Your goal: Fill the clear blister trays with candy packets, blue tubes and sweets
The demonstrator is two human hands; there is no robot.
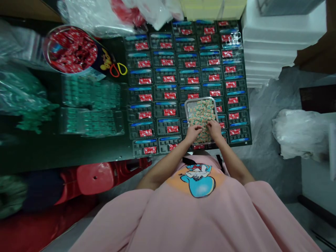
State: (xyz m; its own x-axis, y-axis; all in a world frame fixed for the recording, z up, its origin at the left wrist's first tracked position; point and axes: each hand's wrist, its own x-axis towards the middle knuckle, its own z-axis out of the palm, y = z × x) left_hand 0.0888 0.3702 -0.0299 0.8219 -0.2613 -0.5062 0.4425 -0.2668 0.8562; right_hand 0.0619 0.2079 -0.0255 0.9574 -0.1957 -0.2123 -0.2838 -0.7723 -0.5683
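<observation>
A shallow white tray (pixel 187 108) full of small beige-and-green pieces (pixel 202 111) sits at the table's near side, on top of the packs. My left hand (pixel 193 133) is over its left part, fingers curled together among the pieces. Opposite it, my right hand (pixel 214 129) reaches over the right rim with its fingertips pinched. Whatever either hand pinches is too small to make out. Around the tray lie rows of black compartment trays (pixel 168 122), each with a blue pen (pixel 144 124) and a red patterned packet (pixel 146 133).
Left on the dark table (pixel 105 148) stand a tub of red packets (pixel 72 49), scissors (pixel 118 70) and stacked green pieces in transparent trays (pixel 91 120). Plastic bags (pixel 97 17) lie at the back. White foam boxes (pixel 267 45) rise at the right. A red stool (pixel 96 177) is below left.
</observation>
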